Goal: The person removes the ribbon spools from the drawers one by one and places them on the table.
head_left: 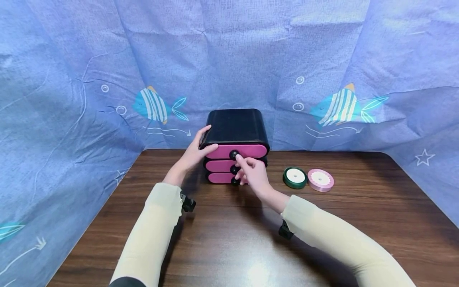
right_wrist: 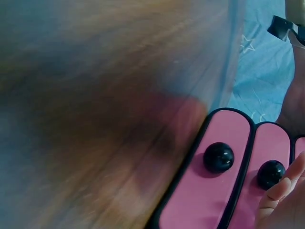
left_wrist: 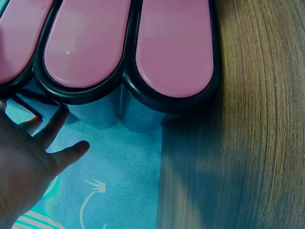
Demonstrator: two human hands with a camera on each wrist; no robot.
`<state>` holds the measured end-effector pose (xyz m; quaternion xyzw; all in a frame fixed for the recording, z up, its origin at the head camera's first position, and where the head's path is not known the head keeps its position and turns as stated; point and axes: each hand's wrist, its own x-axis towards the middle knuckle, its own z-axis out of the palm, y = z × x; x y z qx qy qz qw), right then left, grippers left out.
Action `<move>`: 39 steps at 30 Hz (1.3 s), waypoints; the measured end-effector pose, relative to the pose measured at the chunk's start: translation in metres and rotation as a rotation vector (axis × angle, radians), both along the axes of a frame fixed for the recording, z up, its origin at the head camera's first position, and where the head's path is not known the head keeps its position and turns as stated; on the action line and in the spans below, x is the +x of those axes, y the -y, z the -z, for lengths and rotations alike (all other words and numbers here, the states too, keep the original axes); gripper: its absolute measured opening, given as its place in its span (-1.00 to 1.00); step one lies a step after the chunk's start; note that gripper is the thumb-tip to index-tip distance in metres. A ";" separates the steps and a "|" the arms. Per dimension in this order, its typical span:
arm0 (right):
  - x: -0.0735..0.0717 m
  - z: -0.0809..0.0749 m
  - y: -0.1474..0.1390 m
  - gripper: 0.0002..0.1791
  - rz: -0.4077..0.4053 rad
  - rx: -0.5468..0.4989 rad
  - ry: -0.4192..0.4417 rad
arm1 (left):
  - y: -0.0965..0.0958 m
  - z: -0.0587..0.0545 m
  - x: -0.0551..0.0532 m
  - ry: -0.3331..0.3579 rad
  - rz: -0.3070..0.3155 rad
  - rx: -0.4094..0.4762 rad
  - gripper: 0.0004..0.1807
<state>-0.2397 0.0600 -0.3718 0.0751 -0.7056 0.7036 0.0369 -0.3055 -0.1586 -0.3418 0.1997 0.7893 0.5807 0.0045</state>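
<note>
A small black drawer cabinet (head_left: 236, 124) with three pink drawer fronts stands at the back of the table. My left hand (head_left: 195, 153) rests against its left side, thumb at the upper front corner. Spread, nearly straight fingers of that hand lie along the side in the left wrist view. My right hand (head_left: 254, 173) pinches the round black knob (head_left: 234, 154) of the top drawer between thumb and fingers. The right wrist view shows its curled lower fingers (right_wrist: 281, 191) beside the middle knob (right_wrist: 270, 174); the top knob is outside that view.
Right of the cabinet, a green ribbon spool (head_left: 295, 177) and a pink ribbon spool (head_left: 320, 180) lie side by side on the brown wooden table (head_left: 222, 231). A blue fish-patterned cloth (head_left: 236, 59) hangs close behind the cabinet.
</note>
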 end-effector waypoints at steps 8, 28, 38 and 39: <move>0.009 0.014 -0.015 -0.40 -0.025 0.156 0.081 | 0.005 -0.009 0.005 0.044 0.000 -0.036 -0.18; -0.003 0.022 0.008 -0.38 -0.059 0.219 0.201 | -0.002 -0.027 0.022 0.022 0.019 -0.065 -0.19; 0.002 0.025 0.013 -0.41 -0.031 0.147 0.180 | -0.003 -0.029 0.024 0.022 0.009 -0.068 -0.20; 0.003 0.025 0.014 -0.42 -0.029 0.139 0.181 | -0.003 -0.029 0.025 0.023 0.008 -0.069 -0.20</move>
